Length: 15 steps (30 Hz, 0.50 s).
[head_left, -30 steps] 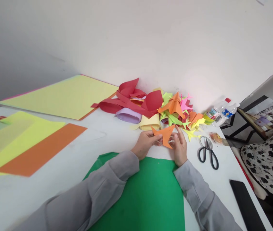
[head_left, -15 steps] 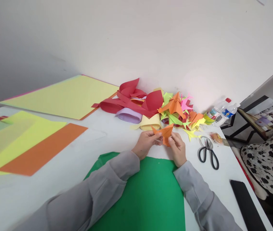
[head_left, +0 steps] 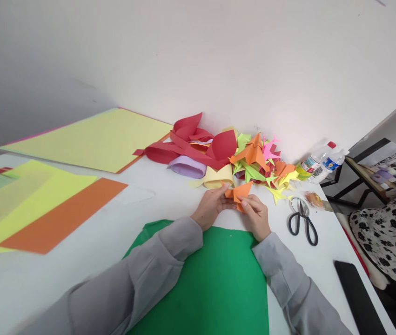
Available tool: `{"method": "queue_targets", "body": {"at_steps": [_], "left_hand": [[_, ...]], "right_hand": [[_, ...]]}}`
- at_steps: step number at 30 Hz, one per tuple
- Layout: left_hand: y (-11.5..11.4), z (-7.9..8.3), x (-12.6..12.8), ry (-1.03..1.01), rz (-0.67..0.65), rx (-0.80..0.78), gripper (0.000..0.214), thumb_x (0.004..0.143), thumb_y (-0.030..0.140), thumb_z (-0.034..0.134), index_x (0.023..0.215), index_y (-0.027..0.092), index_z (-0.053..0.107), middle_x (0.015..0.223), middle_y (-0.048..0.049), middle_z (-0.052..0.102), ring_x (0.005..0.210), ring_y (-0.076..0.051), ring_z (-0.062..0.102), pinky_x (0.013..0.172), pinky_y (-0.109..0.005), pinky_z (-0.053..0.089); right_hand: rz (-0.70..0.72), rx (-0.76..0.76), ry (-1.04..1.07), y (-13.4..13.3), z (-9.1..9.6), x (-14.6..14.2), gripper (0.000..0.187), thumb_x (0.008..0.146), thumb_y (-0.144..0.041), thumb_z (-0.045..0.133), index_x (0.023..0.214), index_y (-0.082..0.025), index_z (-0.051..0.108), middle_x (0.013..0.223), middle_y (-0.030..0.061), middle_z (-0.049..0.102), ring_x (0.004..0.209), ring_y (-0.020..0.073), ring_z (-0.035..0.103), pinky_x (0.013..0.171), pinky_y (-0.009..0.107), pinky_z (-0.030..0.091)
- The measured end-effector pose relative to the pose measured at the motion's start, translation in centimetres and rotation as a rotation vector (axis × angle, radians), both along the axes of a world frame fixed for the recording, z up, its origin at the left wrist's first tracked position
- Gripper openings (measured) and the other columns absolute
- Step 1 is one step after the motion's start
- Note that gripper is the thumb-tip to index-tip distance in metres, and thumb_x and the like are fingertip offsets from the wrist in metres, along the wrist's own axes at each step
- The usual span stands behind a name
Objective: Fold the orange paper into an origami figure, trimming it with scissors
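Note:
Between my hands is a small piece of folded orange paper [head_left: 241,192] with pointed corners, held just above the white table. My left hand [head_left: 210,208] grips its left side, thumb on top and fingers beneath. My right hand [head_left: 256,217] pinches its lower right part between thumb and fingers. Under my forearms lies a large green sheet [head_left: 218,279]. Just beyond my hands stand a pale yellow paper loop [head_left: 218,177] and a heap of folded paper shapes, with an orange one [head_left: 252,153] on top.
Black-handled scissors [head_left: 302,222] lie to the right, near a small wrapped packet [head_left: 313,199]. Two bottles [head_left: 328,166] stand at the back right. A black flat object [head_left: 360,298] rests along the right edge. Orange strip [head_left: 65,216] and yellow sheets [head_left: 89,142] lie left. Someone in patterned clothing [head_left: 389,232] sits at right.
The folded orange paper has been turned and its flaps sit differently. My left thumb has moved up along its left side, and my right fingers have shifted their pinch slightly.

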<state>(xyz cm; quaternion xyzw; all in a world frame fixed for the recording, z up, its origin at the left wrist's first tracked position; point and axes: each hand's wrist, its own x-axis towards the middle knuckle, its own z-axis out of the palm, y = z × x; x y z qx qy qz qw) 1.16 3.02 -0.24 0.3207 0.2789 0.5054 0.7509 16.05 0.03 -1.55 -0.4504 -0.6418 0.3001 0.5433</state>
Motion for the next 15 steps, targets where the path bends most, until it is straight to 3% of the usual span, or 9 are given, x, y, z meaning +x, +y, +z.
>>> {"method": "queue_targets", "body": {"at_steps": [3, 8, 12, 15], "left_hand": [[-0.1, 0.2, 0.0, 0.018, -0.007, -0.003, 0.033, 0.066, 0.045, 0.070, 0.068, 0.012, 0.067, 0.070, -0.0076, 0.068, 0.065, -0.017, 0.063, 0.065, -0.030, 0.050], [-0.1, -0.5, 0.2, 0.101, 0.012, 0.023, 0.028, 0.049, 0.028, 0.082, 0.070, 0.012, 0.071, 0.066, -0.0051, 0.069, 0.065, -0.018, 0.063, 0.070, -0.033, 0.050], [0.1, -1.4, 0.3, 0.130, 0.002, 0.091, 0.029, 0.053, 0.030, 0.080, 0.073, 0.012, 0.073, 0.069, -0.0061, 0.070, 0.068, -0.019, 0.063, 0.072, -0.035, 0.049], [0.2, -1.6, 0.3, 0.134, -0.023, 0.099, 0.028, 0.054, 0.032, 0.080, 0.073, 0.012, 0.073, 0.068, -0.0062, 0.070, 0.067, -0.020, 0.063, 0.069, -0.034, 0.049]], "right_hand": [[0.023, -0.003, -0.006, 0.1, -0.1, 0.0, 0.022, 0.076, -0.033, 0.064, 0.094, -0.024, 0.072, 0.086, 0.0048, 0.061, 0.077, 0.0165, 0.057, 0.067, 0.029, 0.046], [-0.033, -0.019, -0.017, 0.1, -0.1, -0.1, 0.020, 0.070, -0.027, 0.067, 0.089, -0.022, 0.070, 0.084, 0.0039, 0.063, 0.076, 0.0161, 0.057, 0.066, 0.029, 0.046], [-0.091, -0.102, 0.107, 0.3, -0.4, -0.2, 0.017, 0.067, -0.029, 0.071, 0.078, -0.019, 0.063, 0.073, 0.0002, 0.060, 0.063, 0.0123, 0.053, 0.059, 0.026, 0.044], [-0.099, -0.169, 0.290, 0.6, -0.7, -0.2, 0.030, 0.062, -0.029, 0.076, 0.080, -0.020, 0.053, 0.064, -0.0052, 0.057, 0.052, 0.0091, 0.049, 0.052, 0.023, 0.042]]}}
